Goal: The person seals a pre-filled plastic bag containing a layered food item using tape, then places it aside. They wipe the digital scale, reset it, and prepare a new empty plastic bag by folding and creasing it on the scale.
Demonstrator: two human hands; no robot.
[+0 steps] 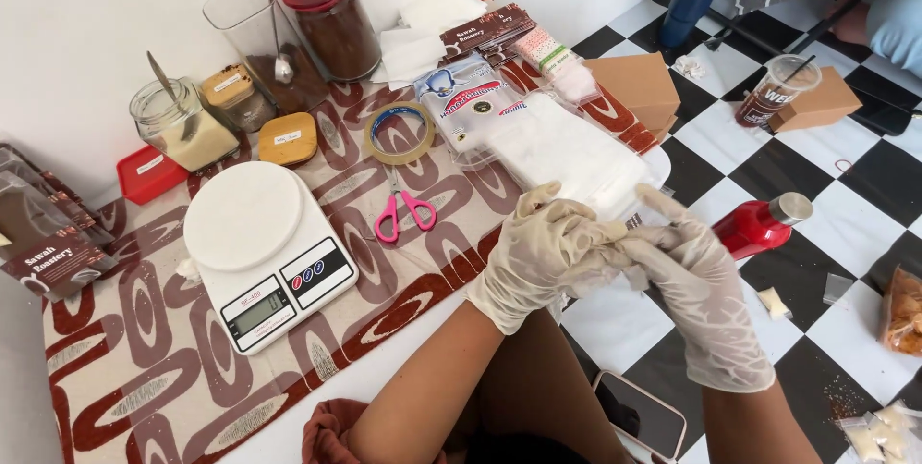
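While both gloved hands meet above the floor's edge, the left hand (543, 253) curls its fingers over the fingers of the right hand (696, 296), pinching the glove there; the right hand stands upright, fingers loosely raised, grasping nothing that can be made out.

Items, by place:
- Stack of clear plastic bags (567, 152), white and flat, just behind the hands, on the patterned cloth (144, 368).
- Kitchen scale (264, 253), white, round plate, left of the hands.
- Pink-handled scissors (403, 209) and a ring of tape (399, 133), between scale and bags.
- Jar with a red lid (331, 22), dark grounds inside; a clear tall container (259, 41) with a spoon beside it.
- Small glass jar (182, 123) of pale powder (spoon standing in it).
- Brown labelled pouches (58, 262), far left, partly cut off.
- Red bottle (764, 224) with a silver cap, lying on the checkered floor right of the hands, near them.
- Cardboard box (639, 85), plain brown.

Small packets at the lower right corner are cut off; another person's sleeve at top right is barely visible.
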